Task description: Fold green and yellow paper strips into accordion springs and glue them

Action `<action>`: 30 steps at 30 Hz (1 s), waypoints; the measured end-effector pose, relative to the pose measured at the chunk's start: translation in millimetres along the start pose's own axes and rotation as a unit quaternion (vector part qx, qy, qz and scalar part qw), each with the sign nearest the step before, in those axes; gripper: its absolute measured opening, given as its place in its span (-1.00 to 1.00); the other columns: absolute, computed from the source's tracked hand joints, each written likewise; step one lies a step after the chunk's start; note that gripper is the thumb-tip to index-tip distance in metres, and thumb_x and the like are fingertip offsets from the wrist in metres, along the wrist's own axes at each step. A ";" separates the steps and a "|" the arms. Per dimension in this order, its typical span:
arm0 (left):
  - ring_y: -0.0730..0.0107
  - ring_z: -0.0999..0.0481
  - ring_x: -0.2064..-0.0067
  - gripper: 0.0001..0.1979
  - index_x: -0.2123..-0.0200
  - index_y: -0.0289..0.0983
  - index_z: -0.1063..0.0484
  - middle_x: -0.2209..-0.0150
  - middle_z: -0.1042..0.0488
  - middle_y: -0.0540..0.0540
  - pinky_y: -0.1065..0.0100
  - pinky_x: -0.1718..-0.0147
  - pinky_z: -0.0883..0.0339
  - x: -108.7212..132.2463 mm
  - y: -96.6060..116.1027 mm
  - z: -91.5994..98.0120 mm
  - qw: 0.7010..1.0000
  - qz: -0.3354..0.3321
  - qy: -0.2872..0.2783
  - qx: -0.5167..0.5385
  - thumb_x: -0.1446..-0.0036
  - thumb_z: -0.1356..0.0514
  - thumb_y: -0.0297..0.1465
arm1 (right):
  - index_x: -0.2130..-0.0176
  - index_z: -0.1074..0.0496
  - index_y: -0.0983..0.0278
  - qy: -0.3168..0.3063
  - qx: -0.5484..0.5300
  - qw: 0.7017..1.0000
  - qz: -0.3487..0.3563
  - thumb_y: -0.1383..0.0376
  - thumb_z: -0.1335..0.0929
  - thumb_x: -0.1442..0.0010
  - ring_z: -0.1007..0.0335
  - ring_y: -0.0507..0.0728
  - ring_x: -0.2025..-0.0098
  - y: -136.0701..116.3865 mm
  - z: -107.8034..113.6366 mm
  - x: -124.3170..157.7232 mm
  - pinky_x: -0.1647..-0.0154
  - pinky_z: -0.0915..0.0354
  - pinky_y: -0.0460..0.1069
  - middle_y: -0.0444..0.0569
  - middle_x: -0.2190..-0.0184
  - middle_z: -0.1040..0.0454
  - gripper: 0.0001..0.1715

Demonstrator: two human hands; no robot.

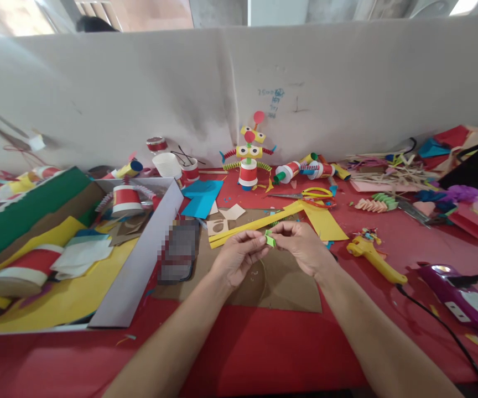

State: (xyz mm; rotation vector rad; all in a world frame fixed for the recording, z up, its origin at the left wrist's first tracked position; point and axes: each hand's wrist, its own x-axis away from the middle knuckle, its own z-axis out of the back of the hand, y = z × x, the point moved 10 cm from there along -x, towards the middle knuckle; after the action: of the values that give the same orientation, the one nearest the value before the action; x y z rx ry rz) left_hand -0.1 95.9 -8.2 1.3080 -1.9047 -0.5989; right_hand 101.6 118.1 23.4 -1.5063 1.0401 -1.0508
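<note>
My left hand (239, 255) and my right hand (303, 246) meet over a brown cardboard sheet (280, 284) on the red table. Both pinch a small folded green paper strip (269, 239) between fingertips and thumbs. Just beyond the hands lie long yellow paper strips (251, 225) and a yellow paper sheet (324, 223). A paper-cup robot figure (249, 157) with coiled arms stands upright against the back wall.
An open box (139, 265) at left holds coloured paper and a cup figure. A blurred-out phone (178, 251) lies beside it. Yellow-handled scissors (313, 194), a yellow tool (374, 258) and a purple glue gun (457, 293) with cord lie at right, among paper scraps.
</note>
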 end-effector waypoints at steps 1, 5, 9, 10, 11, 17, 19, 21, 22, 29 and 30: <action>0.56 -0.49 0.44 -0.89 0.51 -0.37 -0.44 0.50 -0.48 0.00 0.53 0.35 -0.42 -0.2 0.2 0.0 1.000 -0.002 -0.001 -0.003 0.17 -0.31 -0.58 | 0.48 -0.46 0.33 0.001 0.004 1.000 0.003 0.30 -0.43 0.15 -0.18 -0.06 0.51 -0.5 0.1 0.2 0.44 -0.10 -0.09 -0.16 0.56 -0.39 -0.85; 0.55 -0.49 0.44 -0.88 0.51 -0.36 -0.44 0.50 -0.47 0.00 0.52 0.35 -0.41 -1.1 1.3 0.3 1.000 -0.009 -0.002 -0.008 0.19 -0.32 -0.57 | 0.46 -0.47 0.32 0.000 0.014 1.000 0.020 0.29 -0.42 0.12 -0.20 -0.05 0.49 -4.3 -0.5 0.7 0.41 -0.13 -0.07 -0.15 0.53 -0.41 -0.85; 0.54 -0.48 0.43 -0.87 0.51 -0.36 -0.43 0.49 -0.47 -0.02 0.50 0.34 -0.41 -1.7 6.7 2.4 0.999 -0.039 0.007 -0.010 0.19 -0.33 -0.53 | 0.43 -0.48 0.30 -0.006 0.004 1.000 0.029 0.26 -0.42 0.09 -0.25 -0.02 0.46 -8.2 -3.2 1.2 0.37 -0.18 -0.06 -0.14 0.51 -0.43 -0.84; 0.54 -0.49 0.43 -0.87 0.51 -0.36 -0.42 0.49 -0.47 -0.02 0.50 0.34 -0.40 -1.6 8.8 2.7 0.999 -0.051 0.010 -0.012 0.19 -0.33 -0.52 | 0.42 -0.49 0.30 -0.007 -0.001 1.000 0.030 0.24 -0.41 0.07 -0.26 -0.02 0.45 -9.1 -4.3 1.5 0.36 -0.19 -0.06 -0.13 0.50 -0.44 -0.83; 0.53 -0.49 0.43 -0.87 0.51 -0.36 -0.42 0.49 -0.47 -0.02 0.49 0.33 -0.40 -1.3 11.2 2.9 0.998 -0.064 0.013 -0.013 0.18 -0.33 -0.51 | 0.42 -0.49 0.29 -0.010 -0.006 0.999 0.030 0.22 -0.39 0.04 -0.28 -0.01 0.45 -9.9 -5.6 1.9 0.35 -0.20 -0.05 -0.12 0.50 -0.44 -0.82; 0.50 -0.51 0.40 -0.84 0.47 -0.34 -0.42 0.48 -0.47 0.01 0.43 0.27 -0.39 3.4 24.6 3.6 0.990 -0.135 0.038 0.013 0.20 -0.34 -0.50 | 0.36 -0.48 0.25 0.021 -0.011 0.998 0.059 0.19 -0.42 0.07 -0.35 0.02 0.39 -13.9 -5.0 3.8 0.29 -0.25 -0.04 -0.11 0.44 -0.47 -0.77; 0.48 -0.51 0.38 -0.80 0.40 -0.33 -0.44 0.45 -0.50 -0.02 0.40 0.24 -0.39 3.4 22.7 4.3 0.991 -0.127 0.047 0.017 0.20 -0.34 -0.50 | 0.40 -0.47 0.26 0.044 -0.002 0.996 0.072 0.22 -0.43 0.09 -0.35 0.02 0.40 -13.4 -1.3 3.6 0.30 -0.25 -0.04 -0.12 0.46 -0.46 -0.80; 0.47 -0.52 0.37 -0.78 0.37 -0.35 -0.46 0.42 -0.52 -0.06 0.41 0.23 -0.38 2.9 19.4 4.2 0.993 -0.111 0.048 0.013 0.19 -0.33 -0.51 | 0.43 -0.46 0.26 0.051 -0.004 0.996 0.069 0.22 -0.43 0.08 -0.34 0.01 0.42 -10.7 0.0 2.8 0.31 -0.25 -0.04 -0.13 0.49 -0.45 -0.83; 0.47 -0.52 0.37 -0.79 0.37 -0.36 -0.47 0.41 -0.52 -0.07 0.41 0.23 -0.38 2.7 18.5 3.6 0.993 -0.107 0.045 0.011 0.18 -0.33 -0.50 | 0.44 -0.46 0.27 0.052 -0.008 0.997 0.065 0.23 -0.43 0.08 -0.33 0.01 0.42 -9.2 0.1 2.4 0.32 -0.24 -0.04 -0.13 0.49 -0.44 -0.84; 0.53 -0.50 0.36 -0.83 0.41 -0.33 -0.46 0.41 -0.51 -0.02 0.48 0.24 -0.35 1.7 13.5 7.9 0.993 -0.092 0.050 0.046 0.17 -0.32 -0.52 | 0.40 -0.46 0.26 0.051 -0.010 0.997 0.059 0.19 -0.42 0.07 -0.30 0.01 0.42 -9.0 -4.4 4.2 0.33 -0.22 -0.05 -0.12 0.46 -0.45 -0.79; 0.55 -0.50 0.36 -0.83 0.41 -0.33 -0.45 0.40 -0.51 -0.02 0.49 0.24 -0.35 1.2 11.3 9.2 0.993 -0.085 0.055 0.055 0.17 -0.32 -0.52 | 0.38 -0.47 0.26 0.049 -0.003 0.997 0.064 0.19 -0.41 0.07 -0.30 0.02 0.41 -9.5 -5.5 4.4 0.32 -0.22 -0.05 -0.11 0.44 -0.46 -0.78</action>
State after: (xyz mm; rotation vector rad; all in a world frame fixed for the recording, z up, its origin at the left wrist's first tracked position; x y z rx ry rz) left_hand -14.1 98.7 -5.3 1.5535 -1.7706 -0.5013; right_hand 98.5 113.9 34.0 -1.3853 1.1935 -1.0412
